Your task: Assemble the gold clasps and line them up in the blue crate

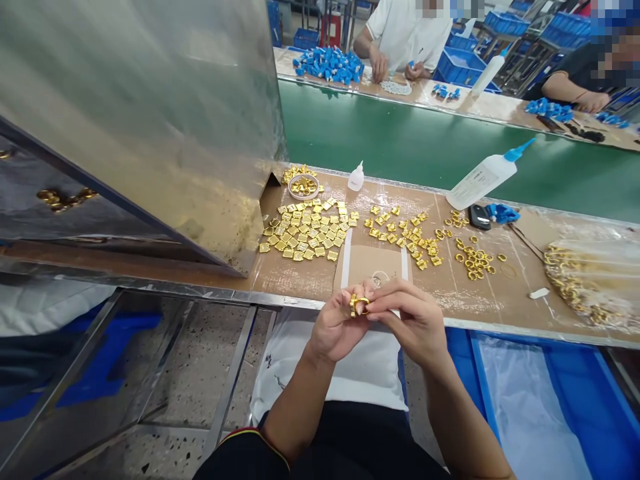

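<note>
Both hands meet above the table's front edge around a gold ring [361, 306] with a blocky top. My left hand [333, 330] is closed on the ring's blocky side. My right hand [413, 317] pinches the band from the other side with thumb and fingertips. Just beyond the hands lies a cardboard pad [375, 260] with white tape strips. Flat gold square pieces [310, 233] are spread to its left. Smaller gold pieces [405, 233] lie behind and to the right, and plain gold rings [477, 260] sit farther right.
A large metal panel [200, 133] blocks the left. A small white bottle [356, 177] and a big blue-tipped bottle [483, 180] stand along the back. A plastic bag of gold pieces [595, 280] lies right. Beyond the green belt [375, 130], two people work. A blue crate [590, 387] is below right.
</note>
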`<state>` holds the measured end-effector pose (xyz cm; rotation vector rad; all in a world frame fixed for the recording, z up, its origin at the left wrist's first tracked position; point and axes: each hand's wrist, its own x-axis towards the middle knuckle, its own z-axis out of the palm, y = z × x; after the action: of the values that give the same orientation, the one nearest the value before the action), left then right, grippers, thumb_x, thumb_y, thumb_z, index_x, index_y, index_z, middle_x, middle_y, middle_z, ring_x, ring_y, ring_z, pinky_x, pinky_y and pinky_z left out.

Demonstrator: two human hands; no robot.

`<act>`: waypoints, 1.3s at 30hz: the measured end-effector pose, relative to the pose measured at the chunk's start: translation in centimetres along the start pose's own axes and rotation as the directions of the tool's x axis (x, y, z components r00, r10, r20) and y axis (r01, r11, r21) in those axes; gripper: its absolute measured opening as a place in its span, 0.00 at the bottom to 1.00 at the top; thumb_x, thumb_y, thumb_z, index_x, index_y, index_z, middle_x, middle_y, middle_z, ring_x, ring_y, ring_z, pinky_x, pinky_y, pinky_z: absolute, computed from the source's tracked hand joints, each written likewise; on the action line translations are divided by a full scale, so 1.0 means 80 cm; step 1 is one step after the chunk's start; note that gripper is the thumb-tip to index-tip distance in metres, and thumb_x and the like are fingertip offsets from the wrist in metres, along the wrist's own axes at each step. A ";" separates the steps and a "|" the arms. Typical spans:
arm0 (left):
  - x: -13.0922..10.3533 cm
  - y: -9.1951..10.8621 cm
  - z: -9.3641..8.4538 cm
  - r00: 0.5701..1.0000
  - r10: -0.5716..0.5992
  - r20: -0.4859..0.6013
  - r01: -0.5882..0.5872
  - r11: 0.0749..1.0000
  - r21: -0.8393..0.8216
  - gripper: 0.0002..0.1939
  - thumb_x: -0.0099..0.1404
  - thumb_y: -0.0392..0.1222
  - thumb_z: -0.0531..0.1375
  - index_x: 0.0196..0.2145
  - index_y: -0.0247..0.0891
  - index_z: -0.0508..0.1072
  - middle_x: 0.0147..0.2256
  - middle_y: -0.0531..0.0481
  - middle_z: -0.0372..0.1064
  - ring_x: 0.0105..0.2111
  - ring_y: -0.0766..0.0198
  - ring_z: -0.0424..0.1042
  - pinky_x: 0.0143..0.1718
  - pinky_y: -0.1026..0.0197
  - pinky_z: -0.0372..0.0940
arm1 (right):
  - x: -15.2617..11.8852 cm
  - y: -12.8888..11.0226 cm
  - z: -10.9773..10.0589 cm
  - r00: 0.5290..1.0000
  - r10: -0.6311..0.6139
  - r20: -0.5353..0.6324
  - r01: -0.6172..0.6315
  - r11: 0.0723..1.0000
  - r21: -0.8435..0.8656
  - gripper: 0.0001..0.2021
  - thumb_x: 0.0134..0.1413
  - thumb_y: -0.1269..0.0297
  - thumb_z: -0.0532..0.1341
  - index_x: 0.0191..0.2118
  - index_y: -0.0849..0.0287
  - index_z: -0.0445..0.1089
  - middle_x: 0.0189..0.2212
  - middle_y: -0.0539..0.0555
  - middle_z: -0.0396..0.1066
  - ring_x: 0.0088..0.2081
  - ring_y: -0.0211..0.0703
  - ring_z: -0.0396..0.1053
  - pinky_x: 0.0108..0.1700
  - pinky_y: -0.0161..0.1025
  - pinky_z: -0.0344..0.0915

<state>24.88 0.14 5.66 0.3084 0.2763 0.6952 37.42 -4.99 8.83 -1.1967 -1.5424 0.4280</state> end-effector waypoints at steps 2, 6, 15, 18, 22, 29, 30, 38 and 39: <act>0.000 -0.001 -0.001 1.000 -0.008 0.013 0.008 1.000 0.004 0.28 0.46 0.57 0.77 0.18 0.35 0.67 0.27 0.53 0.57 0.30 0.67 0.61 0.35 0.64 0.63 | 0.005 0.001 -0.005 0.999 0.027 0.027 -0.029 0.997 0.067 0.03 0.60 0.65 0.68 0.39 0.52 0.80 0.30 0.51 0.78 0.30 0.41 0.74 0.32 0.37 0.71; 0.000 -0.007 -0.001 0.999 -0.029 0.018 0.029 1.000 0.013 0.29 0.45 0.57 0.78 0.17 0.36 0.65 0.24 0.55 0.55 0.29 0.67 0.59 0.36 0.63 0.63 | 0.010 -0.003 -0.010 0.999 0.040 0.035 -0.042 0.996 0.078 0.05 0.61 0.68 0.67 0.36 0.52 0.81 0.29 0.51 0.76 0.30 0.39 0.74 0.32 0.36 0.71; 0.003 -0.014 -0.002 0.998 -0.059 0.035 0.059 0.998 0.021 0.28 0.45 0.56 0.78 0.18 0.37 0.66 0.22 0.56 0.54 0.29 0.66 0.59 0.39 0.60 0.62 | 0.007 -0.012 -0.016 0.997 0.030 0.070 -0.029 0.999 -0.026 0.09 0.62 0.75 0.64 0.34 0.54 0.79 0.31 0.50 0.77 0.31 0.38 0.74 0.34 0.35 0.71; 0.005 -0.012 -0.004 0.998 -0.057 0.013 0.057 0.998 0.002 0.27 0.43 0.54 0.79 0.18 0.37 0.67 0.23 0.56 0.56 0.29 0.66 0.60 0.38 0.61 0.63 | 0.008 -0.006 -0.014 0.996 0.041 0.076 -0.039 0.999 -0.031 0.08 0.64 0.71 0.63 0.34 0.54 0.78 0.31 0.50 0.77 0.31 0.38 0.74 0.34 0.35 0.72; 0.006 -0.009 -0.004 0.995 -0.082 -0.060 0.080 0.996 -0.041 0.25 0.48 0.52 0.77 0.18 0.36 0.67 0.23 0.56 0.59 0.29 0.67 0.63 0.40 0.61 0.66 | 0.009 0.000 -0.015 0.993 0.080 0.090 -0.080 0.997 -0.003 0.08 0.66 0.62 0.63 0.37 0.55 0.78 0.32 0.52 0.77 0.33 0.40 0.74 0.35 0.37 0.72; 0.004 -0.012 0.003 0.980 -0.175 -0.095 0.164 0.980 -0.112 0.24 0.55 0.51 0.74 0.18 0.35 0.67 0.27 0.51 0.66 0.37 0.63 0.70 0.38 0.64 0.69 | 0.005 -0.005 -0.021 0.982 0.093 0.167 -0.079 0.993 -0.088 0.12 0.62 0.58 0.67 0.49 0.52 0.76 0.42 0.55 0.74 0.39 0.42 0.73 0.39 0.38 0.73; 0.003 -0.013 0.003 0.980 -0.170 -0.107 0.159 0.981 -0.108 0.24 0.55 0.51 0.74 0.18 0.36 0.67 0.27 0.52 0.65 0.37 0.64 0.70 0.37 0.65 0.69 | 0.005 -0.006 -0.021 0.981 0.090 0.170 -0.072 0.991 -0.110 0.10 0.63 0.59 0.66 0.49 0.52 0.76 0.42 0.55 0.73 0.41 0.43 0.73 0.40 0.39 0.73; 0.001 -0.019 -0.007 0.990 -0.142 0.003 0.142 0.990 -0.018 0.25 0.46 0.58 0.76 0.21 0.36 0.72 0.26 0.53 0.63 0.33 0.65 0.67 0.37 0.64 0.67 | 0.005 -0.007 -0.023 0.980 0.016 0.200 0.029 0.975 -0.220 0.06 0.64 0.64 0.64 0.46 0.52 0.76 0.39 0.55 0.73 0.39 0.45 0.72 0.39 0.41 0.71; 0.002 -0.019 -0.008 0.988 -0.149 0.034 0.149 0.989 -0.003 0.26 0.46 0.59 0.76 0.21 0.36 0.72 0.25 0.53 0.64 0.33 0.65 0.67 0.38 0.63 0.67 | 0.006 -0.007 -0.024 0.978 -0.007 0.210 0.056 0.972 -0.226 0.06 0.64 0.63 0.64 0.46 0.52 0.76 0.39 0.55 0.73 0.39 0.45 0.72 0.39 0.42 0.71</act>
<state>25.66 -0.77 4.50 0.2911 0.2623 0.5427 38.86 -5.43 10.21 -1.3370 -1.8292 0.3688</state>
